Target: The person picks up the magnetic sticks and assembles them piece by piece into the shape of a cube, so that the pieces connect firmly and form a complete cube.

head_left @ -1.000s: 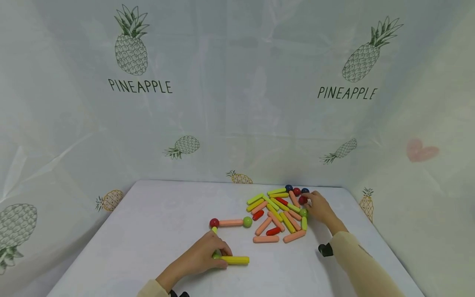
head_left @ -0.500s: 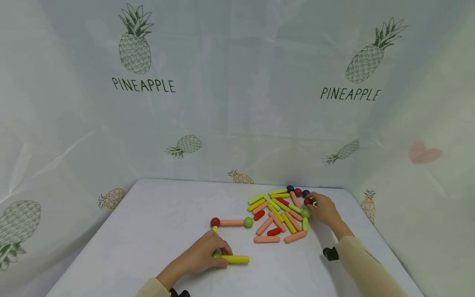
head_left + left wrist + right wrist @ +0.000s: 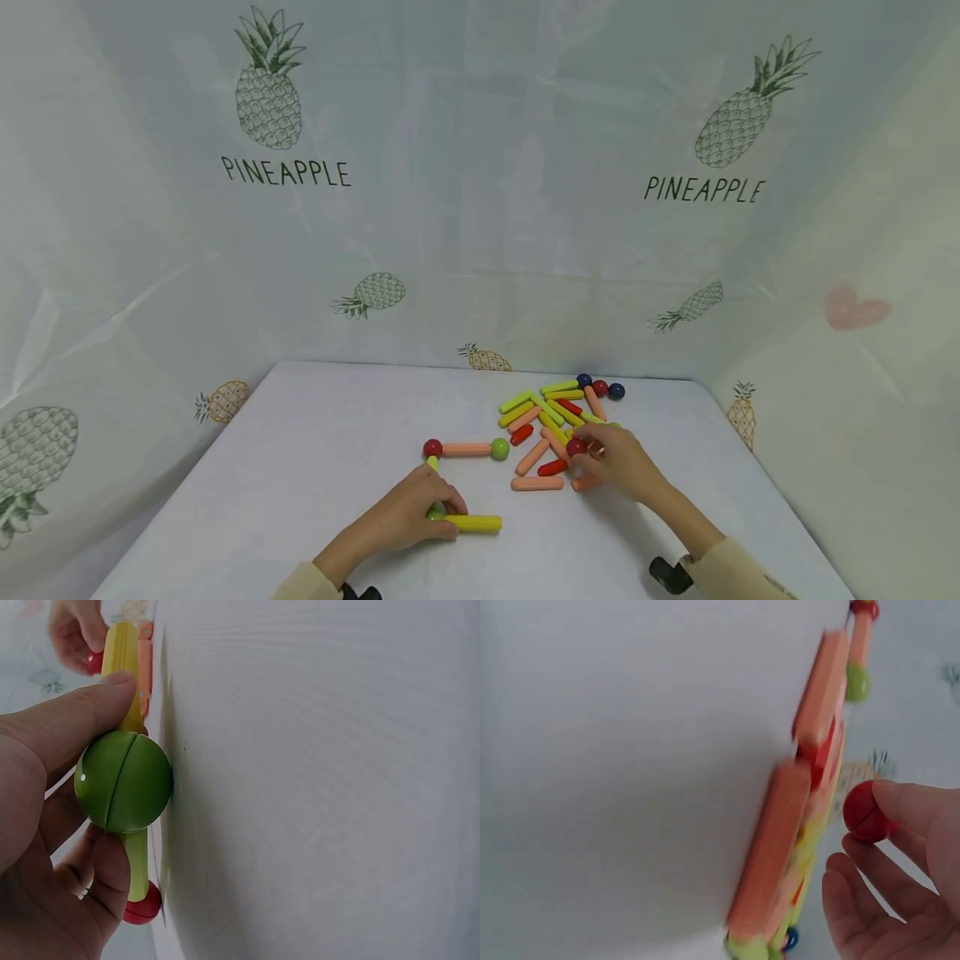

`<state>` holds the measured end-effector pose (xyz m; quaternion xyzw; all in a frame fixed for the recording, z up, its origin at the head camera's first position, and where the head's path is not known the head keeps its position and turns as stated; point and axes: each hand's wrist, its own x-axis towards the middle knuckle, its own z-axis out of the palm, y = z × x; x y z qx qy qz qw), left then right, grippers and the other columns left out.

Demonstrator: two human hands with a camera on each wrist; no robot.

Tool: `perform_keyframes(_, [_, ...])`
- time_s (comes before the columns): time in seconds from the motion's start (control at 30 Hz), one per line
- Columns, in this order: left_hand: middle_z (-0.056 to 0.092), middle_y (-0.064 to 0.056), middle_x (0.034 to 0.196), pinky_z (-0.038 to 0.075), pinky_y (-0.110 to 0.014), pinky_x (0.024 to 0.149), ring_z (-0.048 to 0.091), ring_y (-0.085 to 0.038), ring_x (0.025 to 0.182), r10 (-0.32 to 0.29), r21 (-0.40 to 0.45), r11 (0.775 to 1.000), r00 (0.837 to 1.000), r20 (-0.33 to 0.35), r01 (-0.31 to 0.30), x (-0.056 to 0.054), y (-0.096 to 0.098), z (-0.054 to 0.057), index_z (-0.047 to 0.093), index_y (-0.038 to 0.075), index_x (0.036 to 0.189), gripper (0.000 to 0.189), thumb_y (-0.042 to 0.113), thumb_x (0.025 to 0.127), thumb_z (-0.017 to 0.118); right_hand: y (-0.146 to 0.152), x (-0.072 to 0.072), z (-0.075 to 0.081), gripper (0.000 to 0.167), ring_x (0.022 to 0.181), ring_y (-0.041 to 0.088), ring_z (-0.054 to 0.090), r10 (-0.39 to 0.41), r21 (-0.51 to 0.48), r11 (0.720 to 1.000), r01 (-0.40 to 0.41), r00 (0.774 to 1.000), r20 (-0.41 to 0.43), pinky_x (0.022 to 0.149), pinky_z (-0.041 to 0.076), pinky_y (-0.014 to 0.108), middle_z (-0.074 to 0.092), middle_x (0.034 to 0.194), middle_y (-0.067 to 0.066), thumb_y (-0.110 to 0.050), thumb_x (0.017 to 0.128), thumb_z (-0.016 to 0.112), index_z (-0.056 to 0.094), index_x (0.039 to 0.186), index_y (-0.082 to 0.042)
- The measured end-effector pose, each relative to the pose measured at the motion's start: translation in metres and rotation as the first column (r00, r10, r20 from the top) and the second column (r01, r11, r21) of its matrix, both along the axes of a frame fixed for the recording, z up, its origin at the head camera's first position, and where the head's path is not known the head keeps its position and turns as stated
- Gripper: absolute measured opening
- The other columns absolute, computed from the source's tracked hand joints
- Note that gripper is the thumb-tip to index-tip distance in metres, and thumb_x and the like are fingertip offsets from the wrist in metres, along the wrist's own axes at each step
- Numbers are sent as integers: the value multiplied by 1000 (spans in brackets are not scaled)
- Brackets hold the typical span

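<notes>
The red ball (image 3: 576,447) shows in the head view between the fingertips and thumb of the right hand (image 3: 621,467), over the near side of a pile of coloured sticks (image 3: 553,427). The pile reaches almost to the far edge, where a dark blue ball (image 3: 617,392) sits near the hanging cloth (image 3: 480,208). White tabletop (image 3: 300,467) stretches widely from the left hand (image 3: 408,512) to the left edge, and a narrower strip runs between the right forearm and the right edge. The left hand grips a yellow stick (image 3: 477,523) at a green ball (image 3: 435,514); the stick's free end points right, with tabletop between it and the right hand. In the left wrist view, the thumb presses the yellow stick beside the green ball, and a lime stick (image 3: 138,866) runs from that ball to a second red ball (image 3: 142,904). In the right wrist view, the pinched red ball is held apart from the pile, a gap separating it from the nearest sticks.
</notes>
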<state>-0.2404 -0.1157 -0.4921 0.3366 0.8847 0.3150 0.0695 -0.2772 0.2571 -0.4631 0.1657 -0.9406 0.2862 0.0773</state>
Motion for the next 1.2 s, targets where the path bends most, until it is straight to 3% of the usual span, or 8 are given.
perform_keyframes(0.17, [60,26,88,40,-27,76,44,-9,93,9,-8,1000,1000,-4,-9,0,0,-1,70,39,98,19,36,81,79,-25,22,-9,29,78,9,58,179,-31,984,-177,983,50,68,53,24,64,90,-9,-22,85,78,68,111,-15])
perform_keyframes(0.3, [60,26,87,40,-27,76,44,-9,92,19,-15,1000,1000,-1,-19,-1,0,-1,69,40,97,19,37,81,79,-42,36,-18,29,79,8,58,259,-79,965,-250,959,118,69,53,25,64,92,-10,-24,86,77,67,112,-17])
perform_keyframes(0.5, [60,27,87,40,-27,76,43,-9,93,26,-22,999,1000,-8,-26,-1,0,-1,70,40,97,19,37,81,79,-61,45,-29,30,78,8,58,288,-115,956,-270,936,201,68,51,23,63,91,-14,-27,85,77,67,113,-19])
perform_keyframes(0.8, [60,27,86,39,-27,76,43,-7,91,20,-26,999,1000,-14,-20,-2,1,-3,70,40,96,18,38,81,79,-81,52,-29,21,75,6,57,346,-168,934,-314,914,213,68,52,23,64,86,-12,-27,85,77,67,103,-23])
perform_keyframes(1.03, [60,27,86,39,-27,75,44,-7,91,13,-23,1000,1000,-25,-14,-2,0,-4,70,40,96,18,37,80,80,-84,52,-31,22,74,6,57,314,-131,948,-291,920,235,67,51,22,62,84,-15,-31,84,78,66,102,-28])
perform_keyframes(1.2, [60,27,85,39,-27,75,43,-7,91,18,-27,999,1000,-20,-19,-4,0,-5,70,41,96,18,38,80,79,-81,51,-28,24,78,6,58,341,-129,939,-319,913,222,69,52,22,64,89,-14,-31,85,77,67,107,-24])
